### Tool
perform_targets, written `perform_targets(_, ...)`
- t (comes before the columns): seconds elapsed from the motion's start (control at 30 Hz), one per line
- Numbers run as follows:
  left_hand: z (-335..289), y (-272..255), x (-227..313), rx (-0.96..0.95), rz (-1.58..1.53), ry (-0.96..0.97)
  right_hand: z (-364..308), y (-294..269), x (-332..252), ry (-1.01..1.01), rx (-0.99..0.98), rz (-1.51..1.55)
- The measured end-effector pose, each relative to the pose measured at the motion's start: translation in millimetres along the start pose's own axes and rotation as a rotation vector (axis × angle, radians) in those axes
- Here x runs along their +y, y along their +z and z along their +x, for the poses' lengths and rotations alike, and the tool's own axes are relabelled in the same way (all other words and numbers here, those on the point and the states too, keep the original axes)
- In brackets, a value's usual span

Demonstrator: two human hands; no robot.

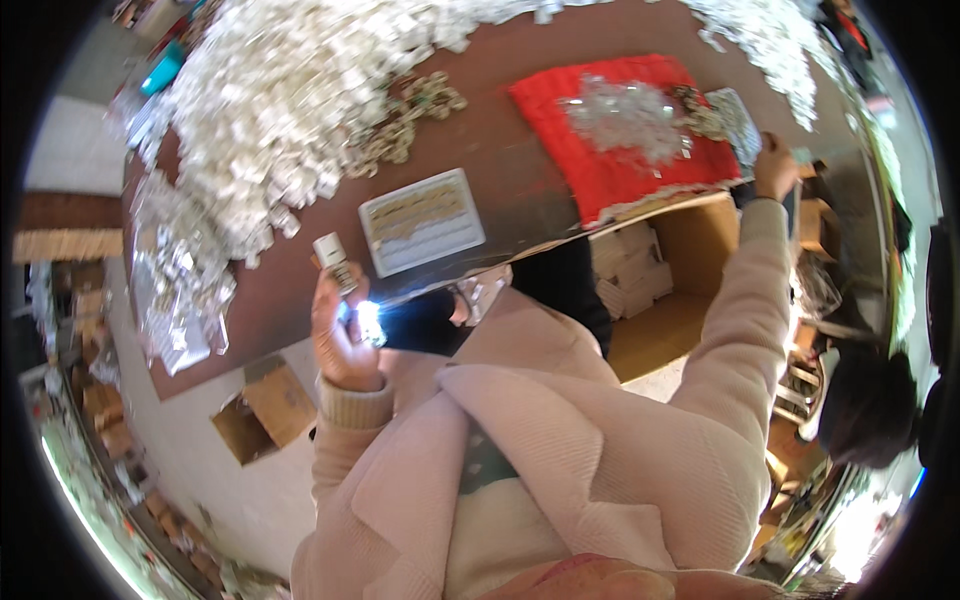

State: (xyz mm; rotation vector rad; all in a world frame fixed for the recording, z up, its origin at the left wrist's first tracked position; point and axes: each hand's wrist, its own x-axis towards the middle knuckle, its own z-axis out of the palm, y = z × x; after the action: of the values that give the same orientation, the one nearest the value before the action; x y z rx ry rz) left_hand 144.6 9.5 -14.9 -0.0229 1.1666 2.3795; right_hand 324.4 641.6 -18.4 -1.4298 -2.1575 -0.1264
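Observation:
My left hand (343,335), at the table's near edge, is closed on a small white block with a metal end (343,277). A bright white light (369,323) glares by its palm, hiding what gives it off. My right hand (775,172) reaches far to the right with its fingers drawn together, beside a pale patterned pouch or cloth (737,128). Whatever it grips is too small or blurred to make out. Between the hands lies a white tray (458,250) holding rows of small brownish and white pieces.
A red cloth (548,100) carries clear plastic pieces (625,118) and small metal parts (703,115). White pieces form a large heap (290,110) at the back left. Plastic bags (180,270) lie at the left edge. An open cardboard box (690,250) stands below the table's near edge.

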Motion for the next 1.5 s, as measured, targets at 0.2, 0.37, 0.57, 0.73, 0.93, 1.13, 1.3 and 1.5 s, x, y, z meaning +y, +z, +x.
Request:
perform_targets(0.2, 1, 17, -9, -0.060, -0.146, -0.049, -186, -81, -176, -0.508, -0.412, 1.091)
perform_targets(0.37, -8, 25, -14, 0.004, -0.094, -0.084, -268, -102, -267, -0.979, -0.339, 0.928)
perform_targets(0.57, -12, 20, -11, -0.185, -0.344, -0.216, -292, -126, -303, -0.846, -0.379, 1.102)
perform_targets(0.73, -14, 22, -16, -0.115, -0.329, -0.216, -300, -146, -318, -0.038, -1.469, 1.540)
perform_targets(0.93, -17, 17, -15, -0.173, -0.387, -0.222, -309, -154, -324, -0.563, -0.903, 1.588)
perform_targets(1.13, -17, 22, -17, -0.122, -0.418, -0.244, -311, -148, -321, -0.867, -0.803, 1.689)
perform_targets(1.3, -22, 22, -19, -0.091, -0.444, -0.246, -316, -150, -322, -0.926, -0.680, 1.626)
perform_targets(1.5, -21, 17, -28, -0.154, -0.509, -0.301, -325, -152, -326, -0.892, -0.625, 1.646)
